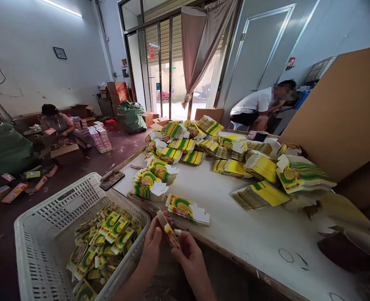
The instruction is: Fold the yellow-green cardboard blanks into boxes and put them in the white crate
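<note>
A small yellow printed carton (171,236), with a pale flap standing up at one end, is held between my two hands in front of the table edge. My left hand (153,244) grips its left side, the fingers partly hidden behind it. My right hand (189,253) closes on its lower right side with thumb and fingers. Just beyond my hands, a short stack of flat yellow cartons (185,207) lies on the white table (210,192). Left of my hands stands a white plastic crate (75,205), holding many folded yellow cartons (112,228).
Bundles of flat cartons (235,167) cover the table's far side. A phone (112,181) lies at its left corner, and a dark round container (350,246) stands at right. One person (260,104) sits beyond the table; another person (59,123) sits at left among boxes.
</note>
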The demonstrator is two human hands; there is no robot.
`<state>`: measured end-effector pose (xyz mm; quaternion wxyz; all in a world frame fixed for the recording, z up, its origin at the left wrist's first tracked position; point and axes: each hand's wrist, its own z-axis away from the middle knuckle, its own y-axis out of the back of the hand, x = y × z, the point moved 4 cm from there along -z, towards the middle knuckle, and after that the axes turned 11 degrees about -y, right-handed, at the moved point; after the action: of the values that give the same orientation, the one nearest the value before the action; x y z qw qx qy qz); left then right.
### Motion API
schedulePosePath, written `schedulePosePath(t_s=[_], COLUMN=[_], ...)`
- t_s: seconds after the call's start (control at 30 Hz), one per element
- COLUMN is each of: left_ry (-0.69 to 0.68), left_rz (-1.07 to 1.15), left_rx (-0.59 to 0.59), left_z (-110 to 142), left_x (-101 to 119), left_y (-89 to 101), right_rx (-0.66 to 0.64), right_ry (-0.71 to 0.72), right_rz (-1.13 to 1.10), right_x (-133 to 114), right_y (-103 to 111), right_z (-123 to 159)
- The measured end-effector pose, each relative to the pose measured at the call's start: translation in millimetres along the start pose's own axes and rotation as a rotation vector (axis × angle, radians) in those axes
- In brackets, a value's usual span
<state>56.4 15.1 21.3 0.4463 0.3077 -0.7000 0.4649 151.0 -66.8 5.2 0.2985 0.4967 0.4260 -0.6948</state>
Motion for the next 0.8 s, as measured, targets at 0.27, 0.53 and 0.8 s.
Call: schedulePosePath(t_s=[0.27, 0.53, 0.8], left_ry=[0.002, -0.109, -0.025], left_rz=[-0.207, -0.784, -1.0], left_rx=[-0.101, -0.677, -0.732], left_z=[-9, -15, 5], left_x=[13, 65, 31], left_y=[9.7, 8.6, -0.3], right_rx=[0.156, 0.26, 0.383], right_ry=[0.104, 0.789, 0.501], right_rz=[0.233, 0.967, 0.556], right_x=[6, -32, 4], right_y=[24, 22, 38], right_z=[-3, 18, 16])
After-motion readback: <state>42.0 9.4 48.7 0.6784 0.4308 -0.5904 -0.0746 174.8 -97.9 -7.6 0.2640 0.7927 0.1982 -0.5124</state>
